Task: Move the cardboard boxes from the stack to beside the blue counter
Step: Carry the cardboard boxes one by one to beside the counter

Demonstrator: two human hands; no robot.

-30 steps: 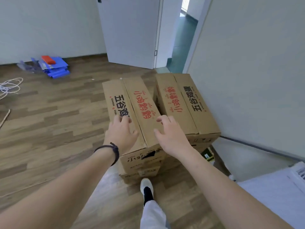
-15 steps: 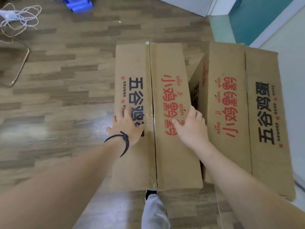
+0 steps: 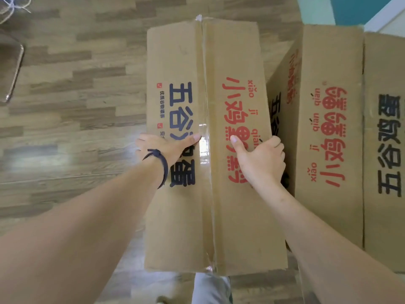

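Both hands are on the near box now: a long brown cardboard carton (image 3: 210,150) with black and red printed characters and a taped centre seam, lying flap-side up right in front of the person. The left hand (image 3: 162,148) wraps over the carton's left long edge, thumb flat on top near the tape and fingers dropping out of sight down the side. The right hand (image 3: 260,159) does the same on the right long edge, thumb on the red print, fingers curled into the narrow gap beside the neighbouring brown carton (image 3: 337,139), which sits just to the right, nearly touching. Wood-look plank flooring (image 3: 72,110) runs off to the left.

Handling looks straightforward but calls for care: the walls seem stiff, though the top flaps are only taped and could give if pressed. Weight can't be read from here; if it is full, expect heft. A side grip at mid-length balances it well, yet smooth cardboard can slip, so fingers hooked under the bottom edges would be safer.
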